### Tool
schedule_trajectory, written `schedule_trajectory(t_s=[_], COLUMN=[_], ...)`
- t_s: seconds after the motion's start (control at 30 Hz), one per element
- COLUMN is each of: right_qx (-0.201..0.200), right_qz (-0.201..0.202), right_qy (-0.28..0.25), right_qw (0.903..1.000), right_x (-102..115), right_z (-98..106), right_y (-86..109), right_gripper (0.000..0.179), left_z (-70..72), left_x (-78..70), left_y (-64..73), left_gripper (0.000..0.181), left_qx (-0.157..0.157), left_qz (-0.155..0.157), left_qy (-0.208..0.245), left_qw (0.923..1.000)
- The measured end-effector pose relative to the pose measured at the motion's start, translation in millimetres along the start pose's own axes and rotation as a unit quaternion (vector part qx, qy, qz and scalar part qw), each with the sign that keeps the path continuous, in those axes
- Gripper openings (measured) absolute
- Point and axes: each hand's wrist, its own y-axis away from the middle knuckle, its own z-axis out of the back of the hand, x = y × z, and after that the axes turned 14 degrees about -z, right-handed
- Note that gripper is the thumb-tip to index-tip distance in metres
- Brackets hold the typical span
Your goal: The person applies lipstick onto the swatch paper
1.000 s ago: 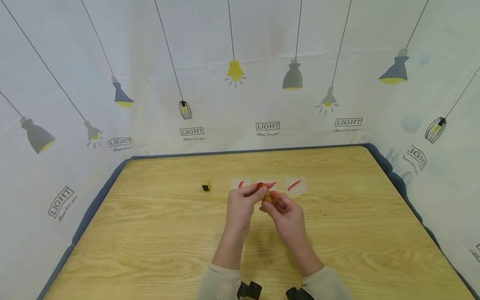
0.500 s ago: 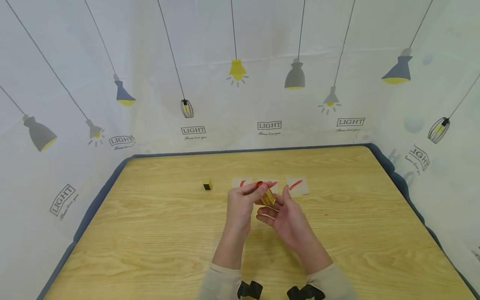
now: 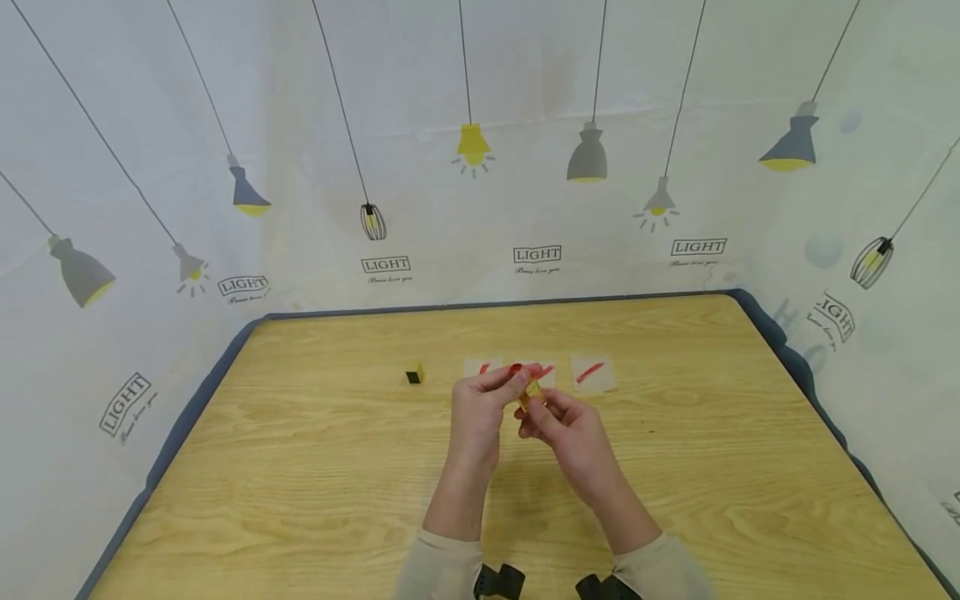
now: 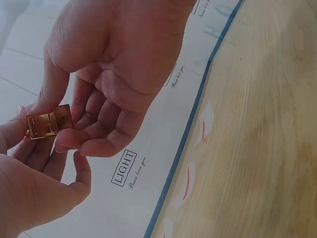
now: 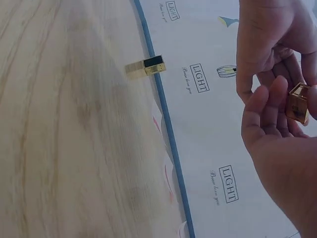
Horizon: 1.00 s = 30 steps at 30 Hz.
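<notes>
A small gold-coloured, box-shaped metal piece (image 3: pixel 533 390) is held up between both hands over the table. My left hand (image 3: pixel 476 412) pinches it between thumb and fingers from the left. From the right, my right hand (image 3: pixel 572 427) grips its lower part, thumb in front and fingers behind. In the left wrist view the gold piece (image 4: pixel 48 123) shows a hollow inside with slots or ridges and small marks at one end. The right wrist view shows a flat shiny side of the same piece (image 5: pixel 297 108); fingers hide part of it.
A small gold block with a black face (image 3: pixel 414 372) stands on the wooden table (image 3: pixel 300 467), left of the hands. Behind the hands lie white paper squares with red strokes, the rightmost square (image 3: pixel 602 382) fully visible. A lamp-patterned sheet (image 3: pixel 420 167) surrounds the table.
The right hand's fingers opened away from the gold piece half a second ago and now close on it again. The piece has turned in the left hand, which stays nearly in place.
</notes>
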Motion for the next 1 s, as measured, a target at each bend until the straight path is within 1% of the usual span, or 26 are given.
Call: schedule_trajectory(t_s=[0.1,0.2,0.27,0.33,0.37,0.4,0.43,0.5,0.53,0.57,0.6,0.63,0.67,0.7,0.73,0.77,0.8,0.83,0.87,0.9,0.93,1.0], right_qx=[-0.037,-0.074,-0.108,-0.144,-0.163,-0.185,-0.207,-0.244,-0.258,-0.268,-0.271,-0.258,-0.228,-0.187,-0.141,-0.093,-0.050,-0.014,0.014,0.032,0.040,0.042], right_qz=[0.012,0.030,0.043,0.073,0.095,0.121,0.152,0.217,0.241,0.257,0.263,0.256,0.239,0.217,0.183,0.143,0.106,0.069,0.044,0.027,0.015,0.013], right_qy=[0.037,0.064,0.092,0.125,0.145,0.170,0.196,0.243,0.262,0.277,0.284,0.279,0.262,0.234,0.192,0.141,0.092,0.050,0.022,0.009,0.006,0.027], right_qw=[0.9985,0.9947,0.9890,0.9789,0.9713,0.9605,0.9463,0.9136,0.8981,0.8863,0.8814,0.8889,0.9068,0.9293,0.9540,0.9751,0.9889,0.9963,0.9987,0.9991,0.9991,0.9987], right_x=[0.5,-0.3,-1.1,-2.7,-3.7,-4.7,-5.9,-8.7,-9.5,-10.0,-10.3,-10.4,-9.7,-8.5,-7.2,-5.6,-3.7,-2.0,-0.3,0.8,1.7,3.1], right_z=[-2.4,-5.1,-7.3,-9.5,-10.5,-11.6,-12.5,-14.1,-14.8,-15.2,-15.2,-14.7,-13.7,-12.1,-9.8,-7.1,-4.2,-1.3,1.7,4.3,6.5,8.6], right_y=[0.6,0.7,1.7,2.2,2.7,2.9,2.9,1.5,1.4,1.3,1.1,1.4,1.9,2.5,3.1,3.7,4.3,4.6,4.6,4.3,4.3,4.1], right_gripper=[0.030,0.025,0.025,0.026,0.027,0.029,0.030,0.033,0.034,0.036,0.038,0.041,0.043,0.046,0.047,0.047,0.049,0.049,0.049,0.048,0.047,0.046], left_z=[-0.3,-0.5,-1.3,-2.2,-2.9,-3.6,-4.4,-5.5,-5.8,-6.0,-6.1,-5.9,-5.3,-4.8,-4.1,-3.2,-2.1,-1.2,-0.4,0.2,0.7,1.1], left_x=[0.2,0.2,0.5,1.1,1.5,2.0,2.0,2.2,2.3,2.1,1.6,1.2,0.8,0.1,-0.9,-1.6,-2.2,-2.8,-3.5,-4.2,-4.5,-5.2], left_y=[0.5,1.6,2.6,3.6,3.9,4.1,4.4,4.4,4.4,4.4,4.4,4.5,4.3,4.3,4.4,4.4,4.4,4.4,4.5,4.6,4.6,4.7], left_gripper=[0.021,0.020,0.021,0.021,0.021,0.021,0.021,0.021,0.022,0.021,0.021,0.021,0.021,0.021,0.021,0.022,0.022,0.022,0.022,0.022,0.022,0.021], left_qx=[0.001,0.003,0.003,0.001,0.001,0.002,0.003,0.006,0.008,0.010,0.011,0.010,0.010,0.008,0.007,0.004,0.002,0.001,-0.001,-0.003,-0.002,0.002], left_qz=[-0.005,-0.010,-0.012,-0.013,-0.013,-0.013,-0.014,-0.014,-0.014,-0.013,-0.011,-0.009,-0.006,-0.005,-0.004,-0.001,0.000,0.001,0.003,0.004,0.005,0.005], left_qy=[0.007,0.007,-0.002,-0.012,-0.014,-0.016,-0.017,-0.012,-0.010,-0.007,-0.008,-0.007,-0.005,-0.004,-0.007,-0.007,-0.009,-0.010,-0.014,-0.019,-0.022,-0.024], left_qw=[1.0000,0.9999,0.9999,0.9999,0.9998,0.9998,0.9998,0.9998,0.9998,0.9998,0.9999,0.9999,0.9999,0.9999,0.9999,1.0000,1.0000,0.9999,0.9999,0.9998,0.9997,0.9997])
